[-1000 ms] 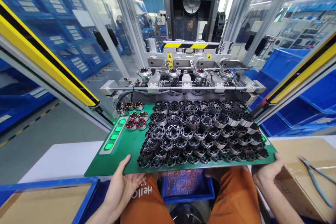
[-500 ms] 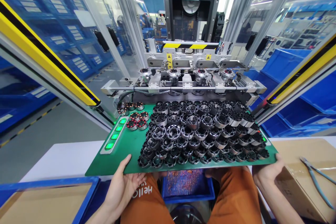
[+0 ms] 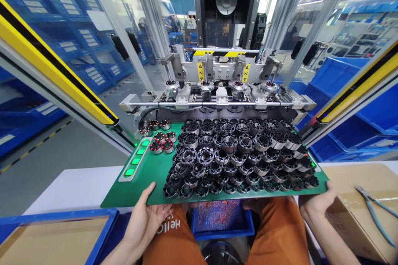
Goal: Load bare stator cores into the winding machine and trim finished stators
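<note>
At the near edge of a green worktop (image 3: 130,192), my left hand (image 3: 144,217) has its thumb on top and its fingers curled underneath. My right hand (image 3: 319,205) grips the right front corner the same way, its fingers partly hidden. Many black-and-silver motor stator cores (image 3: 229,143) stand stacked in rows between my hands. Several copper-wound stators (image 3: 168,146) sit in a small group at the left. Behind the worktop is a winding machine (image 3: 222,68), with stators seated on its metal holders (image 3: 205,88).
Lit green buttons (image 3: 136,161) line the worktop's left side. Yellow posts (image 3: 62,66) flank the machine. Pliers (image 3: 376,215) lie on a cardboard box (image 3: 351,232) at right. A blue bin (image 3: 224,234) with coloured scraps is below, and a blue-rimmed tray (image 3: 105,232) at left.
On the machine, the flat metal arms above the holders have swung to an upright position near the seated stators. My hands and the stators on the worktop have not moved.
</note>
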The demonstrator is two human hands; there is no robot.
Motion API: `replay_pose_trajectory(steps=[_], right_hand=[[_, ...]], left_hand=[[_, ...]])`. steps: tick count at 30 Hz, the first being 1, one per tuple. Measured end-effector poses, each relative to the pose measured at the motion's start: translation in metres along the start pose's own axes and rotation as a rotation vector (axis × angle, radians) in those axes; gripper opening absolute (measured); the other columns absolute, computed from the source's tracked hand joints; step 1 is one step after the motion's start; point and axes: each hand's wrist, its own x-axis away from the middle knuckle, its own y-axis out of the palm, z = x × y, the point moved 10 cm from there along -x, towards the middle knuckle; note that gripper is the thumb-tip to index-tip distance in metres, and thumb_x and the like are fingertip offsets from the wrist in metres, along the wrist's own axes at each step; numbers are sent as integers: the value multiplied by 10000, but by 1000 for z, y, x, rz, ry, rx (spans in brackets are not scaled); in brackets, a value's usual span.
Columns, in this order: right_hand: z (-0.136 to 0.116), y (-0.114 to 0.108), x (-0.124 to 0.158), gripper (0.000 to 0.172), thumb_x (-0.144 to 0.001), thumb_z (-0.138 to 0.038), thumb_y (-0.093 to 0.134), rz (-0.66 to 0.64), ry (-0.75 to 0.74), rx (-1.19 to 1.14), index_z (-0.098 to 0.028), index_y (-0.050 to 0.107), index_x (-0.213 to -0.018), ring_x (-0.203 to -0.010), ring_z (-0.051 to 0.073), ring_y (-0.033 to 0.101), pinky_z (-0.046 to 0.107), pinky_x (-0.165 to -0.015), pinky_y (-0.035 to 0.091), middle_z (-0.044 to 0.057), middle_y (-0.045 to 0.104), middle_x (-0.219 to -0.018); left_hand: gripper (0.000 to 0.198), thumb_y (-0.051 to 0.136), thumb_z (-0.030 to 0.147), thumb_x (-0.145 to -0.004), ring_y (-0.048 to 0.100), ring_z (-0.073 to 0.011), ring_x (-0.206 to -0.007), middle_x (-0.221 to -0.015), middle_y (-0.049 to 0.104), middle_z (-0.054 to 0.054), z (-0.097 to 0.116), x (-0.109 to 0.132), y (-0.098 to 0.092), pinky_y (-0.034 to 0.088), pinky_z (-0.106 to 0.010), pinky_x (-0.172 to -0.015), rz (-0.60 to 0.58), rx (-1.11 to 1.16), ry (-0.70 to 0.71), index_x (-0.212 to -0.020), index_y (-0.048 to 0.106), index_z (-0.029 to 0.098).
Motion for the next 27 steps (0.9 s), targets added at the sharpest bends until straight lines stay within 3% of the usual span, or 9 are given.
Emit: replay_pose_trajectory(steps=[10,17,27], right_hand=[[-1,0,2,349,-759,-513,576,0,1,10,-226,663,-938,-802,217,553,375,-751,526,14,636,-900],[-4,2,2,314,-771,-487,556,6,-19,1,-227,641,-926,-793,204,552,341,-693,498,9,635,-897],[-4,2,2,380,-734,-527,565,-5,-29,4,-228,647,-955,-804,209,546,347,-689,480,8,630,-913]], left_hand=[[192,713,289,-878,708,-219,-640,-811,750,-77,2,-1,-2,612,-316,-600,25,-11,2,-1019,685,163],[138,658,267,-938,588,-164,-512,-720,692,-45,0,1,-1,582,-288,-548,22,-1,-11,-1000,690,148],[109,650,273,-960,535,-153,-505,-679,623,-11,-1,-3,-4,583,-288,-569,-8,-1,-1,-973,683,170]])
